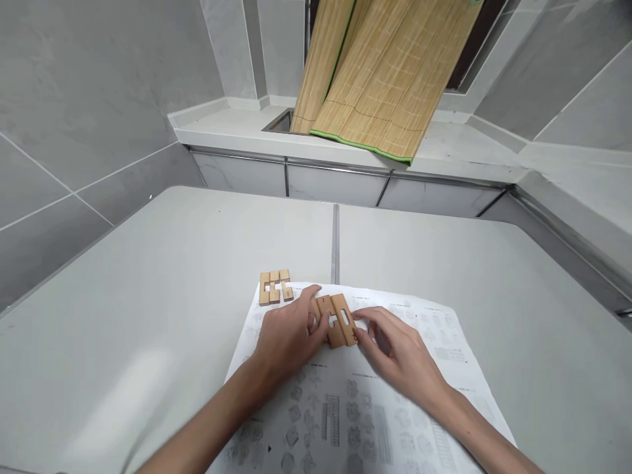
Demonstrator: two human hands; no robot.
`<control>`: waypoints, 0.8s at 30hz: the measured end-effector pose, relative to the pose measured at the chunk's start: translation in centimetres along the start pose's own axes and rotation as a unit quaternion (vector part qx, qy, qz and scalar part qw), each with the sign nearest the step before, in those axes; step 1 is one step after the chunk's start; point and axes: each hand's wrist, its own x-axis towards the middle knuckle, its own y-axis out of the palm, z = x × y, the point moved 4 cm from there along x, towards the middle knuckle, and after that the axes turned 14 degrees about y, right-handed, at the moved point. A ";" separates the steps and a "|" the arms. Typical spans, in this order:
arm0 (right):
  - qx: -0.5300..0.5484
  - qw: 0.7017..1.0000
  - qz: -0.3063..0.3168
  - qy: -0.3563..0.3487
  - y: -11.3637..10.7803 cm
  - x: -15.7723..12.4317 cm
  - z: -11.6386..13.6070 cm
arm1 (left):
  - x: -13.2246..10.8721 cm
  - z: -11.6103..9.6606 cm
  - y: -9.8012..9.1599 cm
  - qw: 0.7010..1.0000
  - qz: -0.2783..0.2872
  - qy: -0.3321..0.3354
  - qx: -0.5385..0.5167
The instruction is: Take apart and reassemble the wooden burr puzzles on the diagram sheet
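Flat wooden puzzle pieces lie side by side on a printed sheet between my two hands. My left hand (286,329) has its fingers and thumb closed on a notched wooden puzzle piece (336,338), partly covering it and another piece at its left. Right beside that lies a slotted wooden puzzle piece (351,334) with a long oval hole and a small mark at its near end. The thumb and fingers of my right hand (402,352) pinch its right edge. Small notched wooden pieces (264,298) rest together past my left hand, at the sheet's far left corner.
Beneath the hands, the white sheet (424,415) carries printed diagrams and text. It lies on a pale table (162,289) with a grey seam (336,243) down the middle. Beyond the table, a bamboo mat (380,85) hangs over a white ledge (227,135) by tiled walls.
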 end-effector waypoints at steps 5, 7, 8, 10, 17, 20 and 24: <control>0.006 0.999 0.034 -0.032 0.2 -0.1 0.2 | -0.1 -0.7 0.1 0.983 -0.037 0.182 0.002; 0.004 0.999 0.034 -0.039 0.2 -0.1 0.1 | 0.0 -0.8 0.0 0.971 -0.026 0.236 0.005; 0.003 0.999 0.032 -0.042 0.2 0.0 0.1 | 0.0 -0.7 -0.1 0.968 -0.017 0.251 0.007; 0.003 0.998 0.029 -0.049 0.1 0.0 0.1 | 0.1 -0.3 -0.3 0.964 0.002 0.266 0.012; -0.005 0.993 0.069 -0.096 0.2 -0.3 0.8 | 0.4 1.2 -1.1 0.960 0.005 0.277 0.039; -0.018 0.990 0.099 -0.100 0.4 -0.4 1.1 | 0.5 1.4 -1.4 0.956 0.010 0.284 0.066; -0.030 0.988 0.103 -0.110 0.4 -0.4 1.2 | 0.6 1.7 -1.7 0.949 0.016 0.302 0.089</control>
